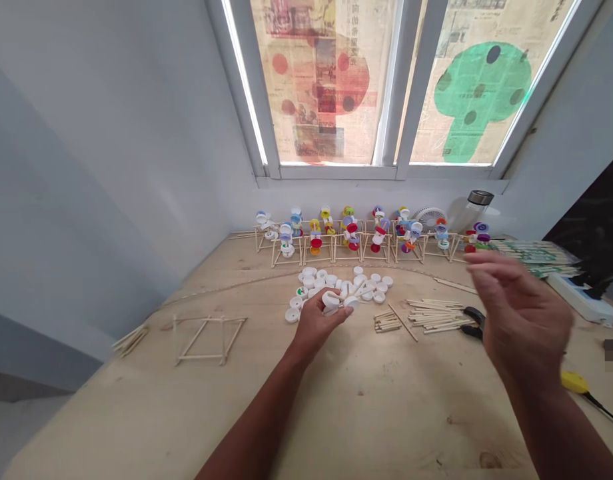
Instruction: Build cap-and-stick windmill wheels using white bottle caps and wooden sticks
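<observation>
My left hand (319, 319) is closed around a small assembly of white bottle caps (331, 300) and wooden sticks, held just over the table. Behind it lies a loose heap of white bottle caps (309, 283), one with a green mark. My right hand (524, 313) is raised at the right, thumb and fingers pinched together; what sits between them, if anything, cannot be made out. Near it lie black-handled pliers (475, 323), partly covered by that hand, and a pile of thin wooden sticks (436, 315). Shorter cut sticks (386, 322) lie closer to my left hand.
An open stick frame (201, 340) stands at the left, near a small stick bundle (130, 340). Along the back are several stick frames carrying coloured cap wheels (350, 230), a fan (430, 220) and a bottle (475, 207). Right: a power strip (581, 299) and a yellow tool (575, 382) with a cord.
</observation>
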A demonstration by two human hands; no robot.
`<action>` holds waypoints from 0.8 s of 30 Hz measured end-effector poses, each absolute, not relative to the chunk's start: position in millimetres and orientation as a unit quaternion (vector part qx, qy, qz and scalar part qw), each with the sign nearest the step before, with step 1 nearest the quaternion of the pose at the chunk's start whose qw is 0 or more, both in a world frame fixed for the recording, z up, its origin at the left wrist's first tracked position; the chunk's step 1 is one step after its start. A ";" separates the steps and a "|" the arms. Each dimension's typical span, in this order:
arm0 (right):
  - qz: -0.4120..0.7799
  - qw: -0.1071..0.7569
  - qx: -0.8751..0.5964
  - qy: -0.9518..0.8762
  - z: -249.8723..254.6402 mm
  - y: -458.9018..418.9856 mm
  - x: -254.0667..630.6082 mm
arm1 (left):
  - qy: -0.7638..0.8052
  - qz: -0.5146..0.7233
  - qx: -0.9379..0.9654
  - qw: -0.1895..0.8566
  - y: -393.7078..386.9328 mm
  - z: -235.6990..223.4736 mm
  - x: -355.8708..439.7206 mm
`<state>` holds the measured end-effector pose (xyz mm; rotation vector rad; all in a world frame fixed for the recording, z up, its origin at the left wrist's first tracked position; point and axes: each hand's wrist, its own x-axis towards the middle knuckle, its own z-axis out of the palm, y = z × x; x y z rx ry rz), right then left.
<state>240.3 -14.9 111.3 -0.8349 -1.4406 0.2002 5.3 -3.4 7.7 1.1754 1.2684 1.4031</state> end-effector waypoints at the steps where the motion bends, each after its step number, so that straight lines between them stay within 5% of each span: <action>1: 0.108 0.648 -0.386 -0.648 101.4 -11.3 240.7 | 0.499 0.578 0.450 0.464 -3.5 7.8 5.8; 10: 0.278 0.457 -0.459 -0.710 43.8 14.2 211.0 | 0.410 0.638 0.354 0.548 -4.2 8.0 7.3; 24: 0.471 0.429 -0.362 -0.680 23.5 20.0 168.3 | 0.314 0.634 0.348 0.615 -8.0 14.1 12.4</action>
